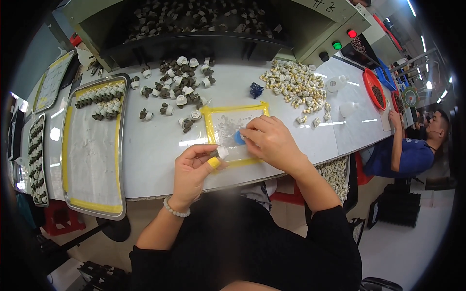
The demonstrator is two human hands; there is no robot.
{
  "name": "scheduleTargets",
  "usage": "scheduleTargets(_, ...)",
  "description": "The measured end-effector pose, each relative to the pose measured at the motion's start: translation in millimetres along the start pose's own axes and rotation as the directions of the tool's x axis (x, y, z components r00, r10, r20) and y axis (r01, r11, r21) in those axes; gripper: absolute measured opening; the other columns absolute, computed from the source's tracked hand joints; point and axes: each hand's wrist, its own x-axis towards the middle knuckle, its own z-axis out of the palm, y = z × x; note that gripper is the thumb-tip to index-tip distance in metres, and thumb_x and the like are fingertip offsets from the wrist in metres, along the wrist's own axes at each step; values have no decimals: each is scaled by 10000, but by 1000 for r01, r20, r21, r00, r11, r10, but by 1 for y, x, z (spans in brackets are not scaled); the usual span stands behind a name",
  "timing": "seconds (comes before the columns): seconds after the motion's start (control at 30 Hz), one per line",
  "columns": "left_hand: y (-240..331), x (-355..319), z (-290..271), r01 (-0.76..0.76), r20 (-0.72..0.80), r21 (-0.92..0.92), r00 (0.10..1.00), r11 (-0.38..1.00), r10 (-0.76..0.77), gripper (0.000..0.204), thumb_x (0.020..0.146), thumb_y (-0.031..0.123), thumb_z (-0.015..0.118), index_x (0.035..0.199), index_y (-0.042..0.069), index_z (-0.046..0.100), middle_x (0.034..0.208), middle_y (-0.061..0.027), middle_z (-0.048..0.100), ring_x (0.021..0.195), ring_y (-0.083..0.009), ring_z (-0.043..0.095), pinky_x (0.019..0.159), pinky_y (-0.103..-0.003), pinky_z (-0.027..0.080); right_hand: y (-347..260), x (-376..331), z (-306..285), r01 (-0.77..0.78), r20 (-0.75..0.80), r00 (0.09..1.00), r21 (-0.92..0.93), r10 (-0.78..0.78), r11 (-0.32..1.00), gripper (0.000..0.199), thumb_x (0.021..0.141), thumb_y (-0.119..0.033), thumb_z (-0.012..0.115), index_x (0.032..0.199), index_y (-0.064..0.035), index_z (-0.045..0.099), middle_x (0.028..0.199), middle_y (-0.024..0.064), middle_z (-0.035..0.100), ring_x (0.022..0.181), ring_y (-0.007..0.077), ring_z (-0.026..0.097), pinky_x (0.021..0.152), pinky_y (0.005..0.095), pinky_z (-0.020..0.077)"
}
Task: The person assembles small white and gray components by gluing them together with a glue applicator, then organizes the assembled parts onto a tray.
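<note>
Between the thumb and fingers of my left hand [190,173] is a small part with a white cap [222,152] and a dark body; yellow tape wraps the thumb. My right hand [275,141] is closed in a pinch just to the right, above a yellow-edged clear work mat [228,117]. A blue piece [239,137] shows at its fingertips; whether they grip it or something small over it is hidden. Beyond the mat lie a loose pile of white-and-dark parts [181,100] and a dark blue crumpled lump [256,90].
Left stands a metal tray [92,160] with rows of parts. A heap of cream-and-yellow pieces [296,85] and two translucent bottles [347,109] are at right. A machine with a dark bin [194,41] rises behind. A co-worker in blue [412,157] sits far right by a red basin [366,80].
</note>
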Motion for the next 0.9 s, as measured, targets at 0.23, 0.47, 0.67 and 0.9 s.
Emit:
scheduleTargets(0.23,0,0,-1,3,2,0,1000,1000,-3,249,838,-34,604,1075,-59,532,942,-166,631,796,-228,660,729,-311,559,-1,-11,2,-219,-32,970,304,240,927,252,704,10,644,950,-31,676,868,87,627,769,207,602,721,302,474)
scheduleTargets(0.47,3,1,0,35,9,5,999,999,-35,251,837,-28,607,1075,-64,537,942,-175,633,781,-230,662,713,-303,562,-17,-17,5,-336,111,913,751,393,568,240,777,24,614,1013,27,656,962,108,629,888,170,573,789,280,444)
scheduleTargets(0.67,4,0,-1,33,28,-7,999,999,-33,246,837,-25,607,1071,-67,543,948,-184,635,778,-236,661,710,-312,565,-27,-11,6,-290,102,937,759,333,583,236,786,11,621,1019,25,654,955,109,628,891,182,578,787,284,447)
scheduleTargets(0.9,-1,-1,-1,15,15,6,1000,1000,-15,205,845,-25,599,1042,-65,562,969,-197,638,769,-241,662,717,-328,566,-34,-8,1,-264,115,961,662,253,701,242,784,6,637,1025,3,667,927,94,638,832,177,599,714,270,468)
